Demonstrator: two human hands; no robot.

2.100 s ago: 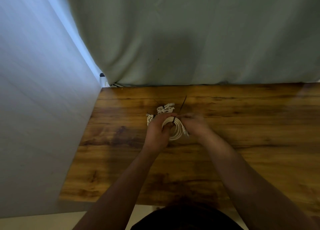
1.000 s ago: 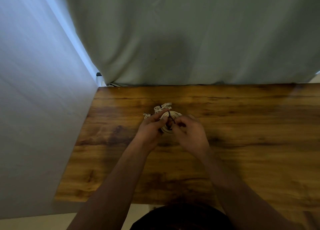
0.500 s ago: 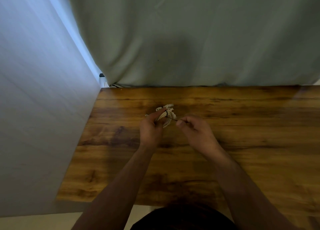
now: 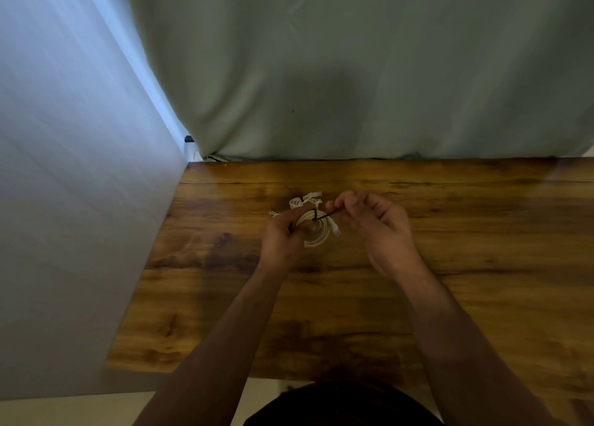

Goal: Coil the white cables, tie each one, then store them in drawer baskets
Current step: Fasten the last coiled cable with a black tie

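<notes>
Swung flat again, the white coil (image 4: 316,231) sits clamped in my left hand (image 4: 283,233) over the desk (image 4: 466,239), right hand (image 4: 376,226) just beside it pinching the dark tie (image 4: 324,216) taut, and I reckon keep the loops squeezed while cinching so none spring loose.

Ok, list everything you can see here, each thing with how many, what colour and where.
coil: one, white cable, held just above the table's middle
tie: one, black, wrapped round the coil's top, its end sticking out to the right
heap: one, white cables, on the table just behind the coil; number of cables cannot be told
table: one, brown wood grain, fills the lower half
curtain: one, grey-green, hangs behind the table
wall: one, pale grey, to the left
left hand: one, grips the coil
right hand: one, pinches the tie's end
</notes>
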